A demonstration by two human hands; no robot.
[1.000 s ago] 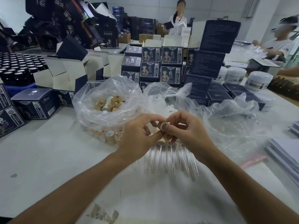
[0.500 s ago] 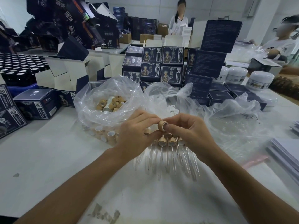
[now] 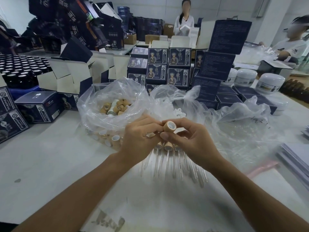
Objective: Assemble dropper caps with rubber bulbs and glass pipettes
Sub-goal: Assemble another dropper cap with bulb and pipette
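A tan dropper cap point(image 3: 169, 126) with a white inside is held between my two hands above the table, its open end turned toward me. My right hand point(image 3: 192, 139) pinches it between thumb and forefinger. My left hand point(image 3: 140, 136) pinches its left side with curled fingers and holds another tan piece underneath. Below my hands several finished droppers point(image 3: 168, 146) lie in a row, their glass pipettes point(image 3: 177, 166) pointing toward me. A clear bag of tan caps point(image 3: 117, 106) stands to the left. White rubber bulbs point(image 3: 178, 113) lie in a second bag behind my hands.
Dark blue boxes point(image 3: 167, 67) are stacked behind the bags and at the left point(image 3: 38, 106). Dark bottles point(image 3: 20, 67) fill the far left. White jars point(image 3: 269, 82) stand at the right, crumpled clear plastic point(image 3: 247, 131) and a paper stack point(image 3: 296, 156) lie right. Two people work at the back.
The cap has turned in my fingers so that its white open end faces me, and both hands have risen slightly. The row of finished droppers is more exposed below them.
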